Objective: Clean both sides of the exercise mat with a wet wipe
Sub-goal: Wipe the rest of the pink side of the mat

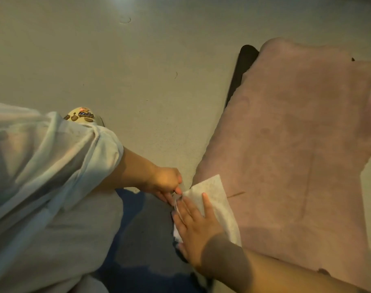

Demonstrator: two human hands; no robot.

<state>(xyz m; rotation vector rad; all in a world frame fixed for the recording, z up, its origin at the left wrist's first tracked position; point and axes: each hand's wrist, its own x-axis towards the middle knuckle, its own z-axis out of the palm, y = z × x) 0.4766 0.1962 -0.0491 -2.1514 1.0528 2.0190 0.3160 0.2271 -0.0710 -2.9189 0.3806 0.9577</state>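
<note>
A pink exercise mat [296,134] lies on the floor at the right, with a black underside [242,66] showing along its far left edge. A white wet wipe [214,191] is spread flat on the mat's near left corner. My right hand [195,227] lies flat on the wipe, fingers spread, pressing it down. My left hand [165,182] sits at the mat's corner and pinches the wipe's left corner with its fingertips.
Pale grey floor [138,60] surrounds the mat. My knee in light grey cloth [43,166] fills the left side, with a patterned slipper [83,117] beyond it. A dark blue patch [138,240] lies under my arms.
</note>
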